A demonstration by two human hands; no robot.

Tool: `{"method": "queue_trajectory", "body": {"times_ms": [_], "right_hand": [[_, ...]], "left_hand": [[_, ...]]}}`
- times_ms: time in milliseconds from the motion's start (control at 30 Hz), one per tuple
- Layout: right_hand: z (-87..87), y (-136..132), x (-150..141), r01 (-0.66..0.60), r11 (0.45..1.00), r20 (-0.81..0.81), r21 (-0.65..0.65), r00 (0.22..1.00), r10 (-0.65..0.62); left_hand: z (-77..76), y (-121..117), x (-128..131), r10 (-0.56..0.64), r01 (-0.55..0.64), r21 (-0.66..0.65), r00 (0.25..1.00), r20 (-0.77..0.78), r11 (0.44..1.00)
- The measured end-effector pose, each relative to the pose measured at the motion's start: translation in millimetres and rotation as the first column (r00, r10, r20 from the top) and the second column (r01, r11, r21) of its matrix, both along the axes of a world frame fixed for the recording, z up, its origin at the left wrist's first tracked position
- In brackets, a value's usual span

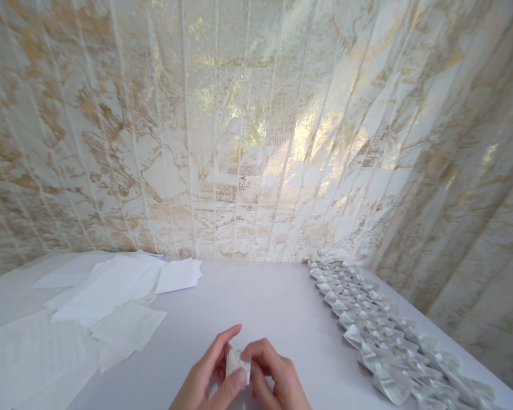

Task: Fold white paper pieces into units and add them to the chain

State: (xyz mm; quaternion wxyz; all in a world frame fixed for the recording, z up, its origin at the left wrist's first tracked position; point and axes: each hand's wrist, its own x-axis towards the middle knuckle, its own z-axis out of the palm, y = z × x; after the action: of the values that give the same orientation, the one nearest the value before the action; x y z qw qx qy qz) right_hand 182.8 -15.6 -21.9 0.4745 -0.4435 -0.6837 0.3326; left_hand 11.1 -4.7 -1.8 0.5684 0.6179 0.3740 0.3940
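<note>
Both of my hands meet at the bottom middle of the view over a white table (277, 307). Between them is a small folded piece of white paper (236, 363). My left hand (207, 376) pinches it from the left, thumb below and forefinger reaching up over it. My right hand (277, 378) grips it from the right with curled fingers. The paper stands just above the table top.
Loose white paper sheets (111, 290) lie spread over the left of the table, one small stack (178, 275) further back. Several folded paper pieces (380, 336) lie in rows along the right edge. A gold-patterned white curtain (256, 131) hangs behind and to the right.
</note>
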Motion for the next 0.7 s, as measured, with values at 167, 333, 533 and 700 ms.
{"method": "queue_trajectory", "body": {"times_ms": [167, 333, 533, 700], "right_hand": [[-0.7, -1.5, -0.9, -0.003, 1.000, -0.039, -0.011, 0.999, 0.003], [10.8, 0.9, 2.8, 0.013, 1.000, -0.051, 0.018, 0.999, -0.012], [18.2, 3.0, 0.7, -0.086, 0.993, 0.014, 0.087, 0.996, 0.085], [10.8, 3.0, -1.5, 0.010, 1.000, -0.142, 0.012, 0.990, -0.008]], "left_hand": [[-7.8, 5.4, 4.1, -0.013, 0.021, -0.050, 0.988, 0.152, 0.999], [-13.4, 8.6, 5.8, -0.015, 0.017, -0.017, 0.991, 0.130, 1.000], [-15.1, 8.4, 8.5, -0.019, 0.018, 0.008, 0.999, 0.044, 1.000], [2.2, 1.2, 5.6, -0.023, 0.036, 0.107, 0.993, -0.120, 0.994]]}}
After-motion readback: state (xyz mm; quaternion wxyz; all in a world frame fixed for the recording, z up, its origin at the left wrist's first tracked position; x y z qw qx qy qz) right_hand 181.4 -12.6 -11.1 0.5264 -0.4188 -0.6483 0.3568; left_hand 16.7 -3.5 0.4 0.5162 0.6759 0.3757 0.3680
